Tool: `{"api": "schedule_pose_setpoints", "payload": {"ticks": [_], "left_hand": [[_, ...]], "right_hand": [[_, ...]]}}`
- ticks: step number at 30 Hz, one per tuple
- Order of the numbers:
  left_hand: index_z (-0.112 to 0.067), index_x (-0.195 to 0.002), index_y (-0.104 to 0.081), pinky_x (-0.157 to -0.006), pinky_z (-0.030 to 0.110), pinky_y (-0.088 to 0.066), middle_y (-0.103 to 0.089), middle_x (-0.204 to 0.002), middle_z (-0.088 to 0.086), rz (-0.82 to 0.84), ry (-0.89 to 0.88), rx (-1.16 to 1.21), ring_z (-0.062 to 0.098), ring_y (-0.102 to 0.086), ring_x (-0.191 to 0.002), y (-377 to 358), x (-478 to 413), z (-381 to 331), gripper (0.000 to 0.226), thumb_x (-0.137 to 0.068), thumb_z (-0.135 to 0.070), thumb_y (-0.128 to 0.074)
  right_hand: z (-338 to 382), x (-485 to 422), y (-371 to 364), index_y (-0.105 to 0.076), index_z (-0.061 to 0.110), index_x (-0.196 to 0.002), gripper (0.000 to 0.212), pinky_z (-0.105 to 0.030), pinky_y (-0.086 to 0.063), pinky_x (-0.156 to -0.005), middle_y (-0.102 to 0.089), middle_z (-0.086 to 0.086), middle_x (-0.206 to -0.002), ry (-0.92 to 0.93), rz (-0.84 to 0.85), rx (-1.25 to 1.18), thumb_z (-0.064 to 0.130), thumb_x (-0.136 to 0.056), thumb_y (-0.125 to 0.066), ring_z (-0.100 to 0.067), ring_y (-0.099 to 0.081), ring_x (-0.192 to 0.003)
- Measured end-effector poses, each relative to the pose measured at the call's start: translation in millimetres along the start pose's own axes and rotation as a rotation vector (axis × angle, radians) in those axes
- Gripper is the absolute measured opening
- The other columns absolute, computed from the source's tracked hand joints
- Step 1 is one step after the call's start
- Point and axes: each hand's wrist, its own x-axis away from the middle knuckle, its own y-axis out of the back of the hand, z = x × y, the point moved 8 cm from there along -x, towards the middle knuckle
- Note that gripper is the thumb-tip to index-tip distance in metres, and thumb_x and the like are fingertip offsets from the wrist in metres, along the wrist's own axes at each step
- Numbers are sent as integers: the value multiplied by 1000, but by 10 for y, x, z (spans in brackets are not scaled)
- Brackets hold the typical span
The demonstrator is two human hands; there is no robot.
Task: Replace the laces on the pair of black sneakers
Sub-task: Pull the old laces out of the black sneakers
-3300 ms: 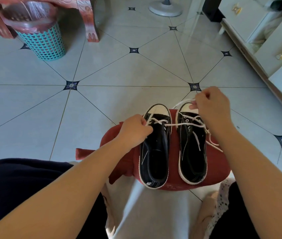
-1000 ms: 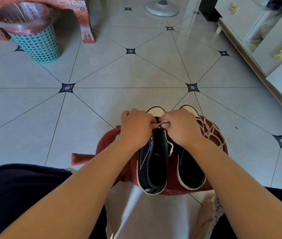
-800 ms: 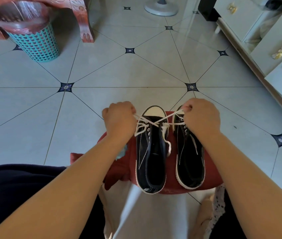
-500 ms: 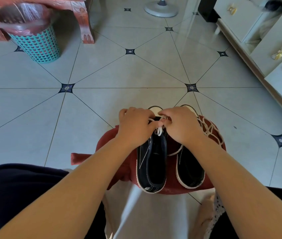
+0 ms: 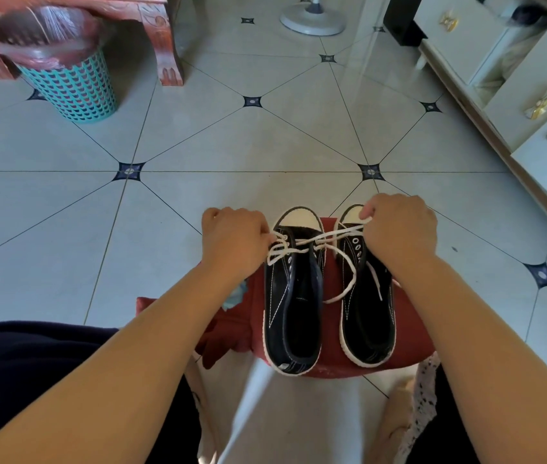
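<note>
Two sneakers (image 5: 293, 306) are counted on one red stool (image 5: 335, 363). Two hands are seen: the left hand (image 5: 233, 239) and the right hand (image 5: 399, 229). One lace (image 5: 329, 235) is made out for certain; further strands cannot be counted. One basket (image 5: 71, 85), one fan base (image 5: 314, 20) and three bow handles (image 5: 541, 103) are noted.

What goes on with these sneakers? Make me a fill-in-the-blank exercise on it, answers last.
1. The black sneakers stand side by side on a ____ stool.
2. The left hand and the right hand each grip a ____ lace.
3. The sneakers' toe caps point ____ from the person.
Missing words: red; white; away.
</note>
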Motion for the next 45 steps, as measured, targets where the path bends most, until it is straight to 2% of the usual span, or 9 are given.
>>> {"api": "schedule_pose_setpoints", "payload": {"ticks": [6,12,17,21,25,29,36,40,45], "left_hand": [[-27,-95,-67,-92,33,-25,-67,-81,-4,69,-138,141,16,-58,-88,-85,65,-301,36,-87,-55,-46],[-25,-97,-66,-92,34,-27,-67,-91,-2,-3,-93,27,20,-55,-97,8,5,-230,23,-93,-31,-45],[-18,-108,-61,-91,35,-30,-63,-109,5,-7,151,-26,26,-53,-106,85,-57,190,26,-92,-18,-39],[-22,-104,-62,-92,39,-28,-63,-101,1,33,-23,16,25,-53,-103,-57,34,-115,34,-93,-45,-38],[-25,-104,-63,-93,37,-24,-65,-96,-2,74,-144,29,21,-52,-102,-150,66,-357,33,-90,-49,-45],[-24,-99,-65,-94,34,-23,-66,-94,1,86,-126,30,23,-52,-102,-184,40,-302,22,-95,-26,-44],[-21,-101,-61,-91,36,-28,-67,-98,-2,138,-58,160,21,-57,-101,-227,53,-264,30,-92,-44,-45],[-20,-103,-59,-91,35,-32,-64,-104,-1,181,-26,260,21,-55,-105,-230,26,-287,19,-93,-33,-50],[-17,-108,-54,-85,33,-31,-61,-98,0,191,-29,224,23,-55,-102,-279,46,-271,17,-97,-20,-42]], "right_hand": [[551,167,-336,-64,23,-114,28,-35,-45,-83,-67,-4,-98,397,90,-54,18,-91,-48,-25,-58,-95],[364,112,-248,-59,16,-62,26,-32,-43,-64,-58,-6,-63,255,41,-43,-1,-76,-45,-22,-51,-62],[-28,-26,146,-63,19,-86,24,-31,-42,-76,-57,1,-85,22,-96,-144,5,-85,-44,-20,-49,-82],[253,84,-147,-60,17,-78,18,-31,-40,-65,-52,1,-67,222,7,67,9,-84,-45,-21,-50,-70],[519,161,-387,-64,24,-109,22,-37,-40,-85,-64,-1,-90,385,46,-41,27,-90,-52,-26,-57,-93],[502,138,-484,-63,30,-68,21,-30,-31,-70,-60,2,-66,403,10,-73,21,-86,-56,-24,-53,-72],[482,186,-301,-75,19,-95,18,-24,-43,-85,-72,6,-95,328,70,-435,19,-88,-58,-11,-62,-92],[395,211,-183,-74,17,-89,19,-13,-41,-67,-66,16,-80,184,61,-638,16,-88,-56,-11,-60,-74],[159,135,-102,-57,17,-80,23,-13,-45,-67,-69,5,-77,-145,27,-1094,13,-95,-40,-4,-63,-68]]}}
